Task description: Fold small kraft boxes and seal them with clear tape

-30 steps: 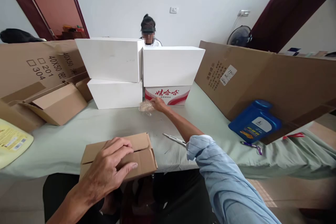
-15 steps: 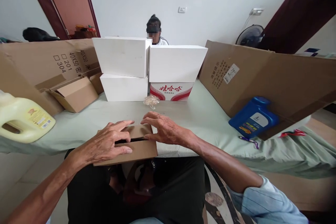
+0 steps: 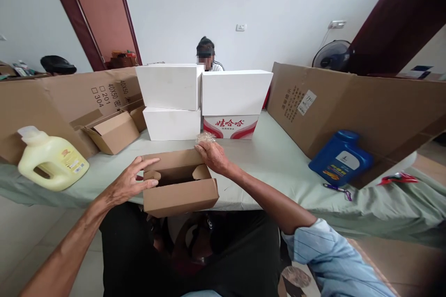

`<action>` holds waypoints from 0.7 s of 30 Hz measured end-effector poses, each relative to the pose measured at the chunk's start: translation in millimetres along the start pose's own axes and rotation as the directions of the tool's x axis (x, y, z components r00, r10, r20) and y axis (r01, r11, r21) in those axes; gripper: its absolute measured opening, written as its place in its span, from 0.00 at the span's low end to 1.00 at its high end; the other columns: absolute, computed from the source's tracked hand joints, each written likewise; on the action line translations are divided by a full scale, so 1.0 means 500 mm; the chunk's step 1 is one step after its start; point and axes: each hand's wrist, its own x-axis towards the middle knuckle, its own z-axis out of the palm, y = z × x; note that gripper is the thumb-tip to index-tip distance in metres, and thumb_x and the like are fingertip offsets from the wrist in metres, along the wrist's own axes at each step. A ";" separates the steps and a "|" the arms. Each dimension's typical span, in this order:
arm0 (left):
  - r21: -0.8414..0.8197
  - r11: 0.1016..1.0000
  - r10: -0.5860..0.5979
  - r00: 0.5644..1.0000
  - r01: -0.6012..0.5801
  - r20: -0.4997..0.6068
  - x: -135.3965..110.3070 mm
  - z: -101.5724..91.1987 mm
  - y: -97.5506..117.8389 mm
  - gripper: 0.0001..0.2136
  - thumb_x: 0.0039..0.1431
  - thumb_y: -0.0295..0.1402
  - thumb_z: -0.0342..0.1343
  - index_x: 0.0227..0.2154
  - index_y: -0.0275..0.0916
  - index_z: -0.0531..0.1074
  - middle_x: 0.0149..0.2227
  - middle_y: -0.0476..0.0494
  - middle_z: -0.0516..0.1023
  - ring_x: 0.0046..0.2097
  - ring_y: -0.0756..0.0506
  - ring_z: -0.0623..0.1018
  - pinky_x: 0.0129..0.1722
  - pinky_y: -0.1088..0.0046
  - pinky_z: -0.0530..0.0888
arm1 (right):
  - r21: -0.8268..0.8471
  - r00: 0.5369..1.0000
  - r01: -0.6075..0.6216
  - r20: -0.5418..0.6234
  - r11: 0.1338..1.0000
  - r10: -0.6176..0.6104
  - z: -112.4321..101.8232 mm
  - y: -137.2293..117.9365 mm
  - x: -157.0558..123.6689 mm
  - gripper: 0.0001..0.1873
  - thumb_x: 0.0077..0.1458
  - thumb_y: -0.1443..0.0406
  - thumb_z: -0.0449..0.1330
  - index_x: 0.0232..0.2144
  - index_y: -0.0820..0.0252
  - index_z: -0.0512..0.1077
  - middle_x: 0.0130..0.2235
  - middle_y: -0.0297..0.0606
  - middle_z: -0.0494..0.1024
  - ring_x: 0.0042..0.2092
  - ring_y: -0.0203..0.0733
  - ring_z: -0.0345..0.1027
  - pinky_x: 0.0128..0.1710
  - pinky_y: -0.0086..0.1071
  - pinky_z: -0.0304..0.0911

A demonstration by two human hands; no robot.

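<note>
A small brown cardboard box stands at the table's near edge, its top open and its long flaps raised. Short end flaps show inside, and the interior is dark. My left hand holds the left end, thumb over the end flap and index finger stretched along the far flap. At the far right corner, my right hand is closed on the flap edge, its fingertips partly hidden. Just behind those fingers lies a crumpled clear plastic wrap; whether they touch it I cannot tell.
Stacked white boxes and a red-and-white printed carton stand behind. A yellow jug and another small cardboard box are left. At right are a blue bottle, a pen and a large carton. Someone sits beyond.
The cardboard box has opened at the top, its flaps now spread apart. My left hand has shifted to its left end, and my right hand to the far right corner.
</note>
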 end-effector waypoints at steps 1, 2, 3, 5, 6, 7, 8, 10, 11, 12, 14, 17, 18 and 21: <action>-0.040 0.999 -0.015 1.000 0.015 -0.004 -0.006 0.011 -0.004 0.34 0.61 0.54 0.66 0.68 0.51 0.74 0.65 0.36 0.74 0.65 0.32 0.79 0.52 0.60 0.85 | -0.044 1.000 -0.020 -0.007 0.999 0.019 0.008 0.001 0.004 0.18 0.77 0.57 0.53 0.36 0.56 0.76 0.33 0.38 0.79 0.34 0.43 0.65 0.34 0.35 0.44; -0.082 0.996 -0.021 1.000 0.021 -0.001 -0.013 0.022 -0.008 0.36 0.60 0.53 0.67 0.70 0.50 0.71 0.67 0.34 0.73 0.67 0.31 0.77 0.52 0.60 0.85 | -0.090 1.000 -0.030 -0.011 0.996 0.029 0.013 0.002 0.006 0.16 0.76 0.57 0.54 0.39 0.56 0.77 0.34 0.39 0.80 0.34 0.43 0.66 0.34 0.35 0.43; -0.116 0.993 -0.020 1.000 0.021 0.008 -0.019 0.032 -0.012 0.39 0.59 0.52 0.68 0.72 0.50 0.69 0.69 0.33 0.71 0.69 0.30 0.76 0.52 0.60 0.85 | -0.133 1.000 -0.029 -0.014 0.991 0.028 0.016 0.004 0.006 0.15 0.76 0.57 0.56 0.40 0.56 0.78 0.34 0.40 0.82 0.34 0.44 0.67 0.33 0.35 0.42; -0.129 0.992 -0.003 1.000 0.006 0.029 -0.026 0.047 -0.021 0.45 0.57 0.51 0.70 0.76 0.49 0.62 0.71 0.30 0.68 0.71 0.28 0.73 0.55 0.58 0.84 | -0.192 0.999 -0.006 -0.042 0.981 -0.002 0.011 0.006 -0.001 0.13 0.75 0.58 0.57 0.42 0.56 0.79 0.35 0.41 0.83 0.34 0.43 0.68 0.33 0.35 0.41; -0.106 0.994 0.011 0.999 -0.008 0.031 -0.028 0.052 -0.025 0.48 0.56 0.50 0.71 0.77 0.48 0.59 0.71 0.30 0.68 0.71 0.28 0.73 0.58 0.56 0.82 | -0.197 0.997 0.020 -0.067 0.980 -0.034 0.003 0.006 -0.007 0.13 0.75 0.59 0.57 0.41 0.57 0.79 0.35 0.42 0.83 0.33 0.43 0.68 0.33 0.35 0.42; -0.073 0.997 0.028 0.999 -0.026 0.028 -0.028 0.056 -0.029 0.51 0.55 0.50 0.72 0.78 0.47 0.56 0.72 0.29 0.67 0.72 0.28 0.72 0.62 0.54 0.80 | -0.180 0.993 0.069 -0.084 0.981 -0.085 -0.007 0.004 -0.014 0.14 0.75 0.59 0.56 0.40 0.57 0.79 0.36 0.42 0.83 0.34 0.43 0.68 0.33 0.35 0.44; -0.036 0.998 0.043 0.999 -0.042 0.025 -0.026 0.058 -0.032 0.53 0.54 0.51 0.72 0.79 0.46 0.54 0.72 0.28 0.66 0.72 0.27 0.71 0.65 0.52 0.77 | -0.138 0.984 0.145 -0.083 0.980 -0.158 -0.019 -0.001 -0.022 0.15 0.76 0.60 0.55 0.39 0.57 0.79 0.36 0.42 0.83 0.35 0.43 0.69 0.33 0.35 0.47; 0.031 0.998 0.048 0.998 -0.049 0.041 -0.020 0.059 -0.035 0.56 0.53 0.51 0.72 0.80 0.43 0.50 0.73 0.26 0.65 0.74 0.25 0.69 0.69 0.48 0.73 | 0.009 0.929 0.370 0.003 0.929 -0.370 -0.045 -0.015 -0.041 0.18 0.77 0.60 0.54 0.38 0.57 0.79 0.38 0.41 0.84 0.38 0.42 0.71 0.38 0.34 0.55; 0.061 0.998 0.031 0.998 -0.035 0.058 -0.017 0.058 -0.033 0.58 0.52 0.52 0.72 0.80 0.43 0.49 0.73 0.25 0.65 0.74 0.24 0.68 0.69 0.47 0.72 | 0.105 0.868 0.480 0.081 0.871 -0.489 -0.056 -0.024 -0.049 0.19 0.78 0.60 0.53 0.38 0.56 0.80 0.39 0.40 0.84 0.39 0.42 0.72 0.43 0.34 0.58; 0.092 0.996 0.005 0.997 -0.013 0.078 -0.015 0.057 -0.030 0.59 0.50 0.52 0.73 0.80 0.44 0.49 0.74 0.24 0.64 0.74 0.23 0.68 0.68 0.46 0.73 | 0.198 0.793 0.556 0.165 0.807 -0.587 -0.065 -0.033 -0.058 0.20 0.79 0.60 0.52 0.37 0.56 0.80 0.39 0.38 0.85 0.39 0.41 0.72 0.47 0.34 0.60; 0.156 0.987 -0.058 0.994 0.043 0.096 -0.013 0.055 -0.020 0.60 0.48 0.52 0.74 0.80 0.45 0.49 0.75 0.24 0.63 0.75 0.20 0.65 0.66 0.45 0.74 | 0.314 0.664 0.601 0.316 0.735 -0.678 -0.074 -0.050 -0.070 0.22 0.79 0.59 0.53 0.34 0.55 0.80 0.37 0.35 0.84 0.38 0.40 0.71 0.51 0.35 0.61; 0.218 0.971 -0.121 0.987 0.095 0.110 -0.017 0.052 -0.004 0.62 0.46 0.52 0.74 0.80 0.46 0.49 0.76 0.25 0.63 0.75 0.20 0.65 0.65 0.47 0.74 | 0.296 0.624 0.599 0.411 0.744 -0.665 -0.079 -0.060 -0.076 0.24 0.76 0.56 0.59 0.26 0.55 0.76 0.30 0.35 0.79 0.35 0.40 0.66 0.50 0.35 0.62; 0.220 0.970 -0.128 0.985 0.100 0.114 -0.020 0.051 0.000 0.61 0.46 0.52 0.74 0.80 0.45 0.49 0.75 0.25 0.64 0.74 0.21 0.67 0.65 0.48 0.75 | 0.267 0.635 0.609 0.400 0.747 -0.661 -0.081 -0.059 -0.075 0.24 0.74 0.55 0.62 0.24 0.55 0.75 0.29 0.35 0.78 0.34 0.41 0.65 0.49 0.36 0.62; 0.172 0.982 -0.098 0.992 0.082 0.082 -0.027 0.052 0.006 0.58 0.50 0.52 0.71 0.80 0.44 0.51 0.72 0.27 0.69 0.68 0.26 0.75 0.63 0.52 0.76 | 0.186 0.708 0.623 0.278 0.760 -0.649 -0.099 -0.034 -0.076 0.21 0.70 0.54 0.67 0.25 0.56 0.75 0.30 0.36 0.75 0.37 0.43 0.63 0.46 0.37 0.61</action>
